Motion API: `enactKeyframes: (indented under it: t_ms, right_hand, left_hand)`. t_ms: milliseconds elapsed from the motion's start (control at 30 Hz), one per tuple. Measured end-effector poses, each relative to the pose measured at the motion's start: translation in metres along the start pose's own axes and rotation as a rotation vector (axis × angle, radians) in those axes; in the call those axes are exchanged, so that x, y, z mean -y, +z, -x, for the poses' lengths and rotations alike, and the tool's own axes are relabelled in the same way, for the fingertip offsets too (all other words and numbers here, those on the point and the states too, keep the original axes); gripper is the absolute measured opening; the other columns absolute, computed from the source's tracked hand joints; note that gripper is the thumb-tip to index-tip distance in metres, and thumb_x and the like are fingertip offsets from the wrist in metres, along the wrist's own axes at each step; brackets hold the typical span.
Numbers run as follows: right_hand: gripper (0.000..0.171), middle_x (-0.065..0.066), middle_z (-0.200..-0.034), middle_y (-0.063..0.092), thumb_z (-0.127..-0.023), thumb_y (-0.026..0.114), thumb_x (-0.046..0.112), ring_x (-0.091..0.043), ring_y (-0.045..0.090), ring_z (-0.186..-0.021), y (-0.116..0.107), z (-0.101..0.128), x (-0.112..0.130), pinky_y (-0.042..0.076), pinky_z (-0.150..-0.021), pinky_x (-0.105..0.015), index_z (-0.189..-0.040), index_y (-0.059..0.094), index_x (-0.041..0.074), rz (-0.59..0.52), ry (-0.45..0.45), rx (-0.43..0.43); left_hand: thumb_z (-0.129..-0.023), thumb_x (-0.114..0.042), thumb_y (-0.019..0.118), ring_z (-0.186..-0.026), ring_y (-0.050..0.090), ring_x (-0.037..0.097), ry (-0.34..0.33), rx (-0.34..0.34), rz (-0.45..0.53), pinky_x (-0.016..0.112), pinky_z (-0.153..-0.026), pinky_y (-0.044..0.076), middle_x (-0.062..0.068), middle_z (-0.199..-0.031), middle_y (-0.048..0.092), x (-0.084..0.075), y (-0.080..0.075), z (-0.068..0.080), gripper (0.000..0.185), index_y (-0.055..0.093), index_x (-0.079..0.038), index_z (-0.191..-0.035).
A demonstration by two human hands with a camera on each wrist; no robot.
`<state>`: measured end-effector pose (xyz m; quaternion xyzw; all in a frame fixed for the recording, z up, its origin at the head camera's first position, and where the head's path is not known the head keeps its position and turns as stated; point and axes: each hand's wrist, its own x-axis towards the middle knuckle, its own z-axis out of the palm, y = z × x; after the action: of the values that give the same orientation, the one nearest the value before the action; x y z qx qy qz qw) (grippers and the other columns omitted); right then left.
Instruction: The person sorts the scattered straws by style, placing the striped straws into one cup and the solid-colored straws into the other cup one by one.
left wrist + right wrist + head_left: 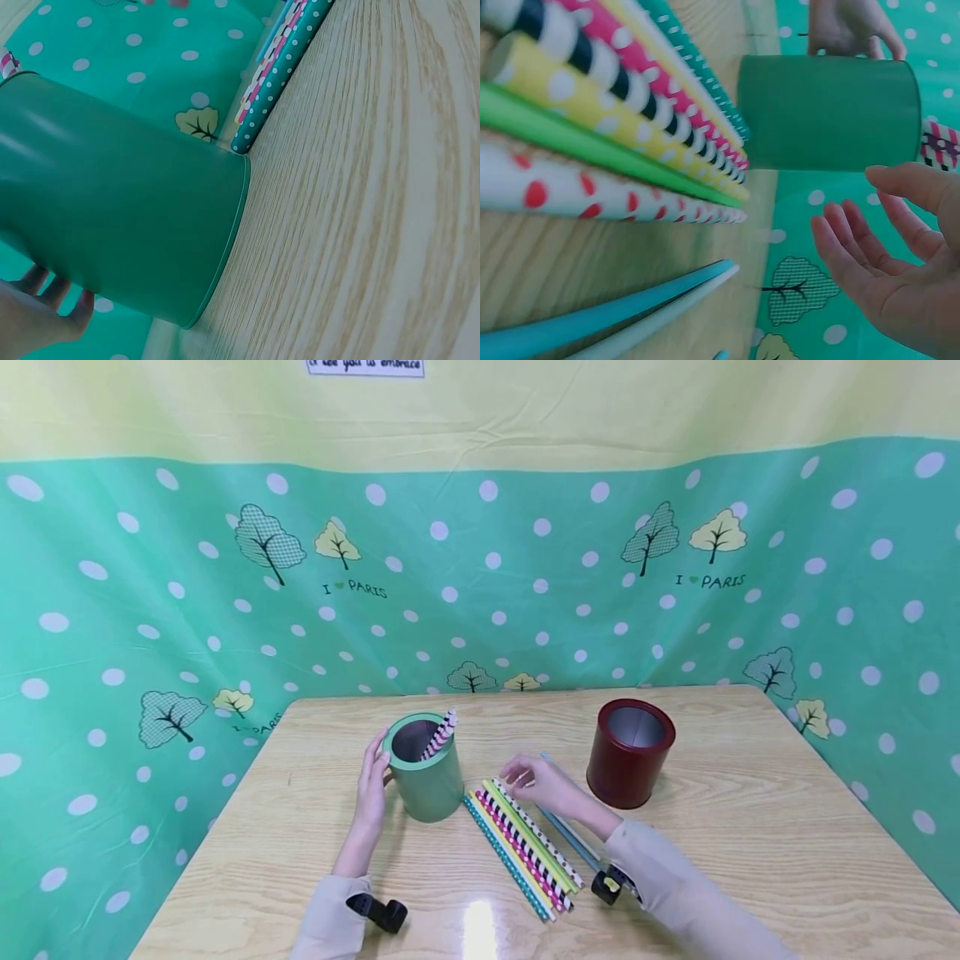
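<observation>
A green cup (426, 777) stands on the wooden table (750, 860) with a pink striped straw (440, 735) leaning inside it. My left hand (377, 764) holds the cup's left side, fingers behind it and thumb on its front. The left wrist view shows the cup (112, 202) close up, with my fingertips (45, 300) against it. Several patterned straws (521, 847) lie in a row right of the cup. My right hand (525, 775) hovers empty over their far ends, fingers relaxed. In the right wrist view the right hand (877, 247) is open beside the straws (615, 120).
A dark red cup (630, 752) stands empty to the right of the straws. Two light blue straws (570, 835) lie under my right forearm. A green dotted curtain (150, 610) surrounds the table on three sides.
</observation>
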<state>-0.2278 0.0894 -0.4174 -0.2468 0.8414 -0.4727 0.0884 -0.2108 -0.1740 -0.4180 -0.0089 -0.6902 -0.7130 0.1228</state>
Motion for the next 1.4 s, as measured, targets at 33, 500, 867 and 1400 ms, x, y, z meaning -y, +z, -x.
enactKeyframes:
  t_ms: [33,500,867,1400]
  right_hand:
    - [0.021,-0.013,-0.091,0.060,-0.079,0.058,-0.002,-0.022,0.056,-0.083,0.001,0.000,-0.002,0.046,-0.069,-0.025,-0.100,0.058,-0.003,0.002,0.006,0.005]
    - [0.024,-0.010,-0.090,0.058,-0.079,0.057,-0.003,-0.017,0.055,-0.078,0.005,0.005,-0.022,0.046,-0.061,-0.024,-0.102,0.058,-0.001,0.070,0.049,0.084]
    - [0.023,-0.010,-0.090,0.057,-0.079,0.057,-0.004,-0.017,0.055,-0.076,0.006,0.007,-0.030,0.045,-0.058,-0.024,-0.101,0.058,0.000,0.098,0.044,0.124]
    - [0.023,-0.009,-0.086,0.056,-0.079,0.058,-0.003,-0.016,0.052,-0.066,0.006,0.007,-0.037,0.043,-0.052,-0.023,-0.102,0.059,0.000,0.095,0.072,0.163]
  left_hand:
    - [-0.094,-0.012,0.029,-0.116,0.035,0.023,-0.001,-0.001,0.001,0.041,-0.093,0.028,0.012,-0.140,0.030,0.000,0.000,0.000,0.044,0.027,-0.003,-0.137]
    - [-0.096,-0.019,0.031,-0.115,0.037,0.017,0.018,-0.002,0.009,0.040,-0.092,0.028,0.007,-0.139,0.032,0.023,-0.007,-0.012,0.043,0.029,-0.010,-0.138]
    - [-0.095,-0.019,0.032,-0.111,0.039,0.020,0.035,0.006,0.002,0.042,-0.092,0.028,0.006,-0.139,0.032,0.025,-0.007,-0.013,0.043,0.028,-0.008,-0.137]
    - [-0.095,-0.019,0.032,-0.111,0.039,0.027,0.036,0.005,-0.018,0.045,-0.093,0.027,0.009,-0.139,0.032,0.028,-0.009,-0.013,0.044,0.028,-0.008,-0.137]
